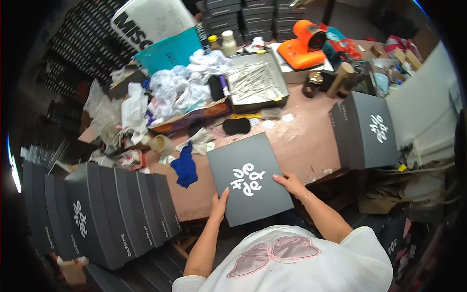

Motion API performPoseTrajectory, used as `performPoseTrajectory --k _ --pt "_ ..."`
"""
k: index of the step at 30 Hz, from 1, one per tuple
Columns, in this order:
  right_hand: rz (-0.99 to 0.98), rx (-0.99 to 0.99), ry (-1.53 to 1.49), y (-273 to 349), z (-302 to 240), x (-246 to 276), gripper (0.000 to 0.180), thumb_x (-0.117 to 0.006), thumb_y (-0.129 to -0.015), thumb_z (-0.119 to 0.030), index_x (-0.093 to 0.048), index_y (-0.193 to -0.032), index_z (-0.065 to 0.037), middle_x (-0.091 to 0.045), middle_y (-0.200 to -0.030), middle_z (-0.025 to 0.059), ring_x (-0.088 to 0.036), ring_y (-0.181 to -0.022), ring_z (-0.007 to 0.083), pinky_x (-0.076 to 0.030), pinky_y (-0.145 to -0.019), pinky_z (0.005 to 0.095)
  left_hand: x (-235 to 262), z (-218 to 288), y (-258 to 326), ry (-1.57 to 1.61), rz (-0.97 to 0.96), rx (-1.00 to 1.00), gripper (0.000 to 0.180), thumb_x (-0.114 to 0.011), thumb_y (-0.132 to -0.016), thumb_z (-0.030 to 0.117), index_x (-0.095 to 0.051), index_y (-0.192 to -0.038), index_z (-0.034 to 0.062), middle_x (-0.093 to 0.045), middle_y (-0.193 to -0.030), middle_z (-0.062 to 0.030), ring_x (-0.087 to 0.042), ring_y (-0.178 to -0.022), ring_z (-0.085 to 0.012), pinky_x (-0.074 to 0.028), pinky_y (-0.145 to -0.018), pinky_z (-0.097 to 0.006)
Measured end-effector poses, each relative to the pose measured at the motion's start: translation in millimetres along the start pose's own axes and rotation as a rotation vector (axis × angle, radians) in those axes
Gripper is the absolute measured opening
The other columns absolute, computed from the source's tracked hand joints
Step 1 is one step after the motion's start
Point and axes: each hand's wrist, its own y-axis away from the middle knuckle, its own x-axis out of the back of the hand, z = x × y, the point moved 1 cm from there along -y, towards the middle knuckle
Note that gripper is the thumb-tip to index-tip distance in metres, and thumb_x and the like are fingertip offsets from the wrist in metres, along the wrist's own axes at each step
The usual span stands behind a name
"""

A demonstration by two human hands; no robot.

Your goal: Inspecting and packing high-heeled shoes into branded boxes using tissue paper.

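Note:
A dark grey shoe box (228, 165) with white lettering on its lid is between my two hands, over the near edge of the table. My left hand (220, 204) grips its left side, thumb on the lid's edge. On the opposite side my right hand (290, 185) holds it the same way, with the thumb resting on top. The fingers under the box are hidden. The lid looks closed, so the contents do not show. Just left of the box lies a blue cloth (185, 166). Beyond it sits a black oval pad (236, 126).
Stacks of similar boxes stand at the left (104, 209) and right (367, 131). Across the pinkish table (311, 141) are a box of thin white sticks (255, 80), crumpled white paper (180, 82), a brush (270, 114), an orange device (304, 51) and several bottles (228, 44).

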Motion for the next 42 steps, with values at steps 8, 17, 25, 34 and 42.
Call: performPoseTrajectory --k 8,17,25,34,42 --pt "0.124 0.140 0.521 30.5 -6.7 -5.2 0.055 -0.056 -0.089 -0.051 -0.063 -0.116 -0.004 -0.064 -0.097 0.0238 -0.060 -0.094 0.0355 -0.047 -0.083 0.0424 -26.4 -1.3 27.9 -0.279 0.143 -0.319 0.067 -0.061 -0.092 0.026 -0.028 -0.140 -0.0069 -0.045 -0.133 -0.0270 -0.048 -0.120 -0.0344 -0.036 -0.102 -0.038" --pt "0.029 0.073 0.547 15.0 -10.2 -0.2 0.060 -0.051 -0.090 -0.052 -0.061 -0.118 0.000 -0.059 -0.107 0.0308 -0.057 -0.105 0.0414 -0.045 -0.090 0.0463 -19.7 2.8 24.5 -0.105 0.124 -0.267 0.069 -0.068 -0.088 0.021 -0.031 -0.140 -0.0040 -0.048 -0.132 -0.0218 -0.049 -0.118 -0.0299 -0.038 -0.100 -0.037" --pt "0.200 0.188 0.684 28.3 5.5 -14.4 0.055 -0.048 -0.094 -0.047 -0.060 -0.114 0.003 -0.060 -0.108 0.0290 -0.058 -0.103 0.0417 -0.046 -0.089 0.0457 -10.8 -3.9 32.2 -0.012 0.076 -0.180 0.075 -0.076 -0.079 0.020 -0.037 -0.139 -0.0018 -0.048 -0.130 -0.0198 -0.049 -0.117 -0.0292 -0.040 -0.098 -0.038" --pt "0.218 0.218 0.640 29.1 36.1 -10.8 0.054 -0.047 -0.094 -0.047 -0.059 -0.118 -0.001 -0.058 -0.108 0.0262 -0.055 -0.104 0.0413 -0.043 -0.092 0.0450 -8.0 -45.0 23.3 0.257 -0.010 -0.061 0.073 -0.065 -0.088 0.040 -0.035 -0.140 -0.0004 -0.042 -0.137 -0.0199 -0.044 -0.124 -0.0313 -0.037 -0.102 -0.041" --pt "0.289 0.375 0.546 117.4 -66.7 41.2 0.067 -0.070 -0.078 -0.046 -0.055 -0.124 0.001 -0.059 -0.105 0.0245 -0.057 -0.102 0.0380 -0.044 -0.092 0.0418 -70.0 44.9 51.5 0.591 -0.402 0.012 0.064 -0.044 -0.096 0.051 -0.039 -0.138 0.0025 -0.048 -0.133 -0.0136 -0.051 -0.119 -0.0264 -0.045 -0.098 -0.040"
